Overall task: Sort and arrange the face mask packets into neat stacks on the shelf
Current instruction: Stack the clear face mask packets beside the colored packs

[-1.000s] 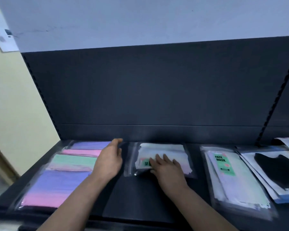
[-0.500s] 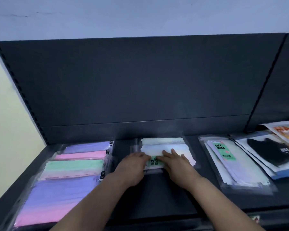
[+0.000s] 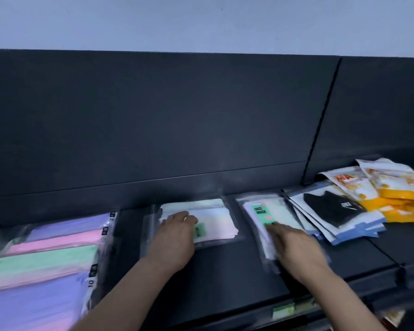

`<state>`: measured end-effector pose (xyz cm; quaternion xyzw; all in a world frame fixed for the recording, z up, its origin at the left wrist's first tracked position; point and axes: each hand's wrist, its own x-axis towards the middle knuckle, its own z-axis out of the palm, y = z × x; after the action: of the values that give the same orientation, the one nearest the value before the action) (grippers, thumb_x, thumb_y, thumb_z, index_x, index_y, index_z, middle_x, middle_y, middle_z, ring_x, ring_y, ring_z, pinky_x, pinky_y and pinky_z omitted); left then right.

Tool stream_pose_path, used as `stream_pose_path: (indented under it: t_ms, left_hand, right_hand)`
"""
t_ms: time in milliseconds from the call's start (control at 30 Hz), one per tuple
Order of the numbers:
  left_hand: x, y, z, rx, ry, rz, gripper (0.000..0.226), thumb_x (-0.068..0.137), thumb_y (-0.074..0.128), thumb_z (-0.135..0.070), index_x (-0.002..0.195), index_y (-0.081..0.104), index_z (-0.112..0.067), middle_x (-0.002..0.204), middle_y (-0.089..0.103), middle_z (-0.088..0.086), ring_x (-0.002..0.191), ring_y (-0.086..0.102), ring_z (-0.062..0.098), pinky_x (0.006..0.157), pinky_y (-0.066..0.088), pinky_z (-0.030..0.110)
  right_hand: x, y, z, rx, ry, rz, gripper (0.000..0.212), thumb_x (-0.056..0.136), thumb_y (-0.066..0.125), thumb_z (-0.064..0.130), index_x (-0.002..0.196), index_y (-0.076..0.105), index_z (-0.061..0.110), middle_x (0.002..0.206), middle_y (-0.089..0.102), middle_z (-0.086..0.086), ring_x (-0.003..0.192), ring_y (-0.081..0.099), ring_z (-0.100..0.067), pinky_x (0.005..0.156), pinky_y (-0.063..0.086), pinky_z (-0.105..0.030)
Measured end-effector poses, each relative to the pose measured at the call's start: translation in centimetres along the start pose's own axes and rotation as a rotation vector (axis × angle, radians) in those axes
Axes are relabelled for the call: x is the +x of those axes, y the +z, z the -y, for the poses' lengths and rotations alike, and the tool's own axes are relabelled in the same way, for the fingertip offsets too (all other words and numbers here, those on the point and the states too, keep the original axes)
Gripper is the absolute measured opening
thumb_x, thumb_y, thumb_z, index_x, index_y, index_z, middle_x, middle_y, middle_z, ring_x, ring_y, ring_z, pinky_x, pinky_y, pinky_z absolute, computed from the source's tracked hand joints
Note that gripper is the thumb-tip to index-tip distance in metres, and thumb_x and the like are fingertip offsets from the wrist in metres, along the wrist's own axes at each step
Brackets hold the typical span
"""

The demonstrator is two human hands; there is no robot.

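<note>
On the dark shelf (image 3: 225, 271) a clear packet of white masks (image 3: 215, 220) lies in the middle. My left hand (image 3: 175, 237) rests flat on its left part, fingers relaxed. Right of it lies a stack of clear packets with a green "FACE MASK" label (image 3: 263, 212). My right hand (image 3: 294, 244) lies on the near part of that stack, blurred, with fingers pointing toward the label; I cannot tell whether it grips a packet. At the far left sit pastel packets (image 3: 46, 256) in purple, pink and green.
Packets with a black mask (image 3: 332, 209) fan out right of the labelled stack. Orange and white packets (image 3: 387, 187) lie at the far right. A dark back panel (image 3: 153, 127) rises behind the shelf. A green price tag (image 3: 283, 310) sits on the front edge.
My right hand has left the middle white packet and moved right onto the labelled stack. My left hand has shifted further onto the white packet. The view has swung to the right.
</note>
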<state>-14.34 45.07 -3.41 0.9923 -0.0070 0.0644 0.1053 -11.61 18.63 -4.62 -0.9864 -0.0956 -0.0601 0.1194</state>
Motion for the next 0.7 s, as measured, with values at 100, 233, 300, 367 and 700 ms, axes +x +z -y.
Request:
stream_pose_path:
  t_ms: [100, 233, 300, 367, 700]
  left_hand:
    - [1.1, 1.0, -4.1, -0.163, 0.107, 0.026, 0.041, 0.096, 0.041, -0.016, 0.137, 0.048, -0.022, 0.143, 0.046, -0.005, 0.132, 0.039, 0.016, 0.106, 0.035, 0.028]
    - [1.9, 2.4, -9.0, -0.187, 0.198, 0.046, 0.04, 0.098, 0.044, -0.025, 0.139, 0.044, -0.026, 0.144, 0.045, -0.005, 0.131, 0.039, 0.015, 0.103, 0.034, 0.026]
    - [2.4, 3.0, -10.6, -0.157, 0.203, 0.02, 0.051, 0.097, 0.046, -0.021, 0.146, 0.034, -0.026, 0.153, 0.032, -0.005, 0.138, 0.03, 0.016, 0.109, 0.028, 0.026]
    - [2.9, 3.3, -11.6, -0.088, 0.223, -0.021, 0.061, 0.095, 0.049, -0.015, 0.15, 0.025, -0.028, 0.159, 0.02, -0.006, 0.143, 0.022, 0.016, 0.115, 0.02, 0.025]
    - [5.9, 3.1, -13.5, 0.101, 0.301, 0.258, 0.068, 0.089, 0.061, -0.035, 0.148, 0.027, -0.039, 0.16, 0.014, -0.009, 0.149, 0.004, 0.011, 0.12, 0.007, 0.041]
  right_hand:
    - [-0.9, -0.1, -1.0, 0.027, -0.114, 0.005, 0.033, 0.093, 0.044, 0.031, 0.123, 0.055, 0.041, 0.127, 0.058, 0.018, 0.118, 0.052, -0.01, 0.091, 0.041, -0.029]
    - [-0.5, -0.5, -3.0, 0.115, -0.146, 0.005, 0.031, 0.091, 0.05, 0.029, 0.12, 0.058, 0.04, 0.13, 0.052, 0.025, 0.122, 0.043, -0.011, 0.096, 0.038, -0.032]
    - [0.1, -0.8, -4.0, 0.142, -0.177, 0.027, 0.036, 0.088, 0.05, 0.017, 0.118, 0.059, 0.035, 0.128, 0.055, 0.018, 0.119, 0.048, -0.013, 0.095, 0.04, -0.029]
    - [0.5, -0.9, -5.2, 0.192, -0.177, 0.047, 0.043, 0.084, 0.048, 0.009, 0.121, 0.057, 0.028, 0.133, 0.052, 0.012, 0.12, 0.049, -0.014, 0.095, 0.041, -0.024]
    - [0.4, -1.1, -9.7, 0.328, -0.232, 0.237, 0.062, 0.092, 0.041, 0.005, 0.149, 0.024, 0.024, 0.155, 0.022, 0.007, 0.144, 0.019, -0.009, 0.111, 0.016, -0.015]
